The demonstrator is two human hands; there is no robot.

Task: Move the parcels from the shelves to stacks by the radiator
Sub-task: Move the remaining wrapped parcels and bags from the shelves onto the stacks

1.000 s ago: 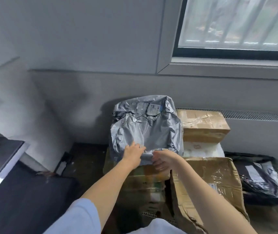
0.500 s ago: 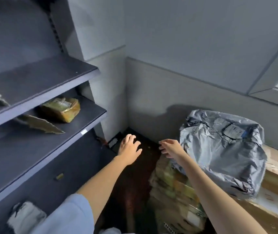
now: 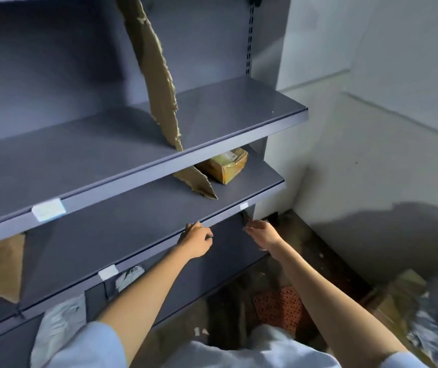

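We reach with our left hand (image 3: 196, 241) and right hand (image 3: 262, 234), both empty with loose fingers, near the front edge of the smooth grey metal shelf (image 3: 122, 221). A small, taped yellow-brown parcel (image 3: 224, 166) lies far back on it, beside a torn cardboard strip (image 3: 195, 180).

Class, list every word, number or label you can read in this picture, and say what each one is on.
None can be read.
White tag on the upper shelf edge: blurred.
Small tag and tag on the lower shelf edges: look blank or too small.
Label on the taped brown parcel: print too small.
Label on the white bag: blurred.
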